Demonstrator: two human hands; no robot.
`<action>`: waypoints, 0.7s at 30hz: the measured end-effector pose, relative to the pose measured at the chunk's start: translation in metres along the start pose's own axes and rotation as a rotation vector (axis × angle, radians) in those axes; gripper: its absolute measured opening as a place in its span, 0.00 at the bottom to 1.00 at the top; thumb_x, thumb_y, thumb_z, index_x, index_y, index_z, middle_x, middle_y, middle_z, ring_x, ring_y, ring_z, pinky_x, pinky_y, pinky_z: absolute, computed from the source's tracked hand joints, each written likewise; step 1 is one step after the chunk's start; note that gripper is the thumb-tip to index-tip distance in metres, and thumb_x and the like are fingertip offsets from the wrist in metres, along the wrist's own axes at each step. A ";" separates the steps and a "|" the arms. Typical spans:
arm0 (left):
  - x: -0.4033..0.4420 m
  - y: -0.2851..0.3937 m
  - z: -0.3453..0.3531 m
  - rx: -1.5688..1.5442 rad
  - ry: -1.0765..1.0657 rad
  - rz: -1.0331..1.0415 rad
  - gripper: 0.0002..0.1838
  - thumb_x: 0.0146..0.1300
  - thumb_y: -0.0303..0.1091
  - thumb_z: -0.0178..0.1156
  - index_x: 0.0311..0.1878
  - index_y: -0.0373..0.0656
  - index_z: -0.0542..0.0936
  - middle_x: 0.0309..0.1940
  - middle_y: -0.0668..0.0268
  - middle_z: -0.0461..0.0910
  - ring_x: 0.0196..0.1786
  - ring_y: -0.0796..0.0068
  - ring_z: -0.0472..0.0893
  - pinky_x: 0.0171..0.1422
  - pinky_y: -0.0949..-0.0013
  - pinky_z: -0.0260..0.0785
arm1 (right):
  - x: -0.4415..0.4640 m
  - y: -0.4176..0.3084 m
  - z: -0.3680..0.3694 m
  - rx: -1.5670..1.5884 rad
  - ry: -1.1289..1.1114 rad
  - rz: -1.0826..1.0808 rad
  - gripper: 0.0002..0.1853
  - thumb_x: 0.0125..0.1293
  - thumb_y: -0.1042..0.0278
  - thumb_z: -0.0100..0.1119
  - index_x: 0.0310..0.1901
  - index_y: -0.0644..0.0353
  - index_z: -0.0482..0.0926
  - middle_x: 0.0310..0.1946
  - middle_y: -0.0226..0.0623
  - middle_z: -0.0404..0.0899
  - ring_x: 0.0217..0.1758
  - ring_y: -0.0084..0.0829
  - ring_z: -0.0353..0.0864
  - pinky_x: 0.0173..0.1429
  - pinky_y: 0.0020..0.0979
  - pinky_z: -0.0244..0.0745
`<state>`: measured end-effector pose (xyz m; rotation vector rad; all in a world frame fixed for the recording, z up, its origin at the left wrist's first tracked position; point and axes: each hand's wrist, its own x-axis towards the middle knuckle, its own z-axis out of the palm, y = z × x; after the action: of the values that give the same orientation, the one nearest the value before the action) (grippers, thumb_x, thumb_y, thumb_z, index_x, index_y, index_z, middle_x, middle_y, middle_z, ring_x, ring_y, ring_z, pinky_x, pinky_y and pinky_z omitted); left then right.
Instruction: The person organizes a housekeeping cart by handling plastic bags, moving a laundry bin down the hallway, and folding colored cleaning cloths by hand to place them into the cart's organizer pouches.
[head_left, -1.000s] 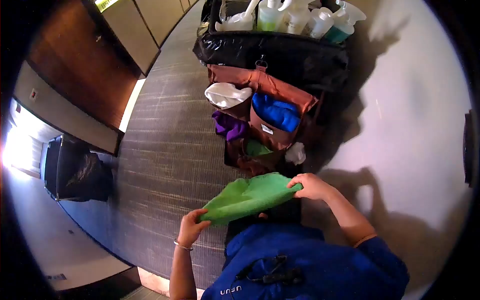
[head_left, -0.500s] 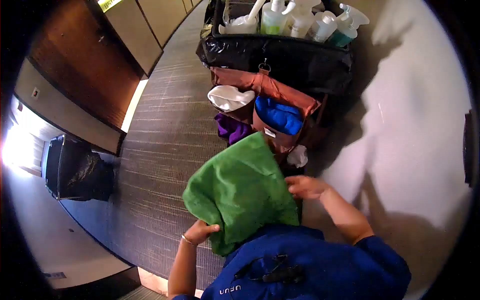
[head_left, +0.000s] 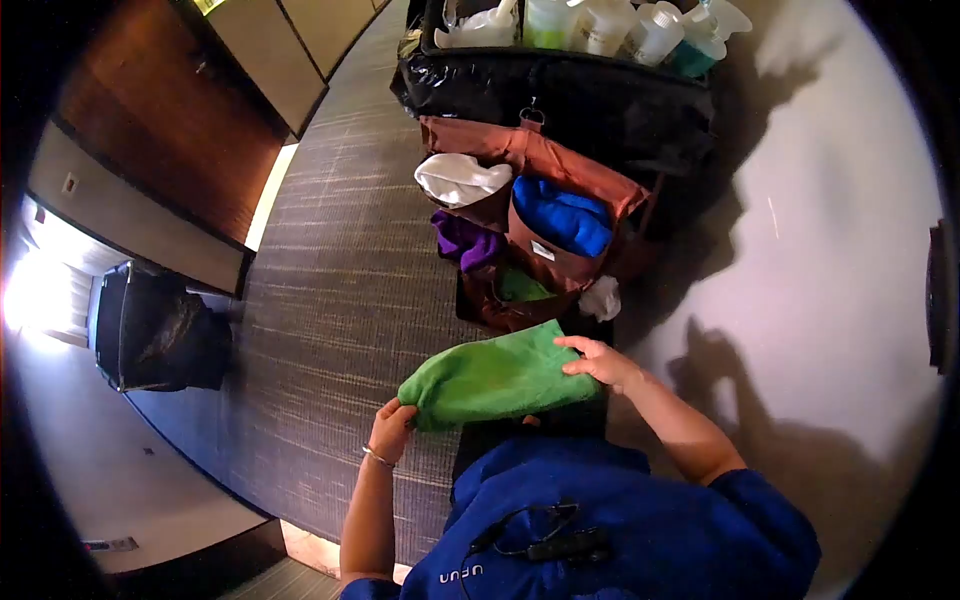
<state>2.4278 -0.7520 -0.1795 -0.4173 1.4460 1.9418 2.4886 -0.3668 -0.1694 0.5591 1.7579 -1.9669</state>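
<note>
A green cloth (head_left: 495,375) is stretched between my hands in front of my body, folded into a long narrow shape. My left hand (head_left: 392,428) pinches its left end, and a bracelet circles that wrist. At the right end, my right hand (head_left: 598,364) grips the cloth between thumb and fingers. Just beyond hangs a reddish-brown pocket organizer (head_left: 575,165). Its pockets hold a white cloth (head_left: 462,180), a blue cloth (head_left: 562,217), a purple cloth (head_left: 467,241) and, in the lowest one, some green cloth (head_left: 522,287).
The organizer hangs from a black cart bag (head_left: 560,105), topped by several spray and pump bottles (head_left: 605,25). Crumpled white material (head_left: 600,298) sits beside the lower pocket. A pale wall (head_left: 830,250) runs along the right. Striped carpet (head_left: 330,250) and a black bin (head_left: 160,330) lie left.
The green cloth went from hanging broad and open to a narrower folded strip. My left hand rose slightly. The lowest pocket, previously covered by the cloth, now shows.
</note>
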 end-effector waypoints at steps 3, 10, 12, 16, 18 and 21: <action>0.017 -0.011 -0.013 0.058 0.114 0.103 0.09 0.57 0.24 0.49 0.40 0.38 0.76 0.30 0.71 0.76 0.33 0.81 0.75 0.38 0.78 0.67 | 0.004 -0.001 -0.007 0.227 -0.075 -0.001 0.13 0.57 0.75 0.53 0.45 0.60 0.78 0.41 0.30 0.77 0.44 0.19 0.72 0.53 0.23 0.65; 0.004 -0.028 -0.012 0.438 0.065 0.015 0.29 0.66 0.39 0.45 0.65 0.33 0.52 0.59 0.57 0.63 0.58 0.69 0.65 0.62 0.69 0.59 | -0.024 0.012 -0.030 -0.062 -0.295 0.033 0.26 0.53 0.76 0.60 0.56 0.62 0.68 0.44 0.30 0.75 0.43 0.21 0.73 0.50 0.23 0.68; -0.016 -0.043 -0.008 0.430 -0.204 0.039 0.38 0.65 0.42 0.50 0.68 0.35 0.41 0.64 0.52 0.56 0.66 0.66 0.57 0.67 0.68 0.50 | -0.034 0.029 -0.031 -0.462 -0.400 -0.032 0.31 0.48 0.72 0.64 0.57 0.61 0.68 0.44 0.36 0.75 0.45 0.28 0.74 0.50 0.27 0.69; -0.031 -0.060 -0.005 0.908 -0.641 -0.561 0.32 0.60 0.50 0.54 0.64 0.46 0.60 0.61 0.52 0.62 0.64 0.61 0.61 0.66 0.65 0.53 | -0.049 0.062 -0.006 -0.998 -0.492 0.115 0.24 0.49 0.64 0.57 0.50 0.60 0.73 0.46 0.50 0.74 0.47 0.47 0.74 0.50 0.39 0.70; -0.033 -0.072 0.001 1.357 -0.641 -0.557 0.31 0.58 0.54 0.54 0.61 0.49 0.65 0.60 0.52 0.63 0.62 0.57 0.64 0.65 0.60 0.53 | -0.056 0.062 -0.007 -1.272 -0.430 -0.093 0.16 0.50 0.63 0.56 0.41 0.59 0.77 0.42 0.51 0.75 0.46 0.45 0.75 0.47 0.44 0.69; -0.034 -0.076 0.009 1.840 -0.502 -0.067 0.29 0.57 0.56 0.52 0.58 0.51 0.69 0.60 0.53 0.62 0.60 0.55 0.67 0.65 0.50 0.51 | -0.055 0.070 -0.001 -1.406 -0.304 -0.546 0.13 0.50 0.63 0.56 0.37 0.58 0.78 0.37 0.50 0.77 0.43 0.46 0.77 0.44 0.47 0.70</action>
<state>2.5055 -0.7423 -0.2104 0.7765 2.0416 0.0465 2.5734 -0.3690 -0.1952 -0.6991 2.5972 -0.5287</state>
